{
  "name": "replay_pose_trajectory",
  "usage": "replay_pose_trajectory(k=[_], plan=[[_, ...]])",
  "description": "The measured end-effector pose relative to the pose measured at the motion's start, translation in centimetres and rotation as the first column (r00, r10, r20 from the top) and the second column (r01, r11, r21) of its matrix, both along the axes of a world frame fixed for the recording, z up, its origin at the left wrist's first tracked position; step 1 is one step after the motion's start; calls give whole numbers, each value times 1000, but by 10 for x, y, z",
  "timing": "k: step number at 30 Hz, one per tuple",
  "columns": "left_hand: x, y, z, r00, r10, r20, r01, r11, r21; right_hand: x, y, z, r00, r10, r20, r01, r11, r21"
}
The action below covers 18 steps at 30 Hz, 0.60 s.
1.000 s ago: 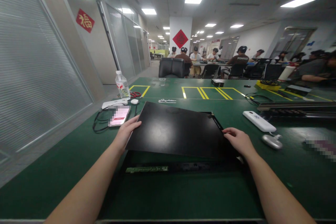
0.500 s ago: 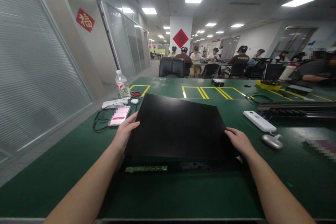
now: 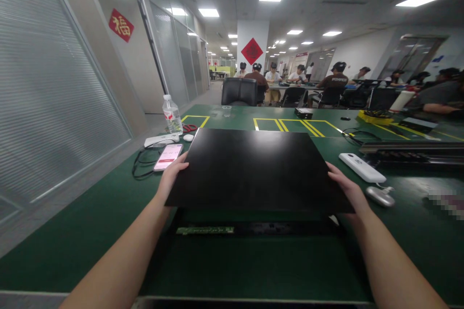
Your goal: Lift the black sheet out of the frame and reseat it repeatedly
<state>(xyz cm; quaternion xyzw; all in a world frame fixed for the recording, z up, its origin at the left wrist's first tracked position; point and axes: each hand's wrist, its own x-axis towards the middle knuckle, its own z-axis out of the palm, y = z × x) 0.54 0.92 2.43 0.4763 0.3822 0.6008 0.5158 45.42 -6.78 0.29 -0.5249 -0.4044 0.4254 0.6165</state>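
Between my two hands is a flat black screen panel [image 3: 250, 169], held above the table with its glossy face up. My left hand [image 3: 171, 176] grips its left edge, thumb on top. On the opposite edge, my right hand [image 3: 350, 190] is closed round the side, its fingers partly hidden by the panel. Beneath the near edge lies a dark strip [image 3: 275, 228] with a green circuit board [image 3: 205, 230] at its left part. A small white piece [image 3: 334, 220] shows below the panel's right side.
On the green table [image 3: 90, 231] stand a water bottle [image 3: 172, 115] and a phone [image 3: 168, 157] to the left. A white power bank [image 3: 362, 168], a silver device [image 3: 380, 196] and dark bars [image 3: 416, 154] lie right. Several people sit at tables farther back.
The panel's right side has come round, so it now lies more level and square to me. My right hand has shifted to the right along with it; my left hand keeps its grip.
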Motion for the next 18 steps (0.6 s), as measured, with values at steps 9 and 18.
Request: replay_pose_trajectory(k=[9, 18], plan=[[3, -1, -8, 987, 135, -87, -141, 987, -79, 5, -7, 4, 996, -63, 59, 67, 995, -68], [12, -8, -13, 941, 304, -147, -324, 936, -136, -5, -6, 14, 947, -273, -172, 295, 949, 115]])
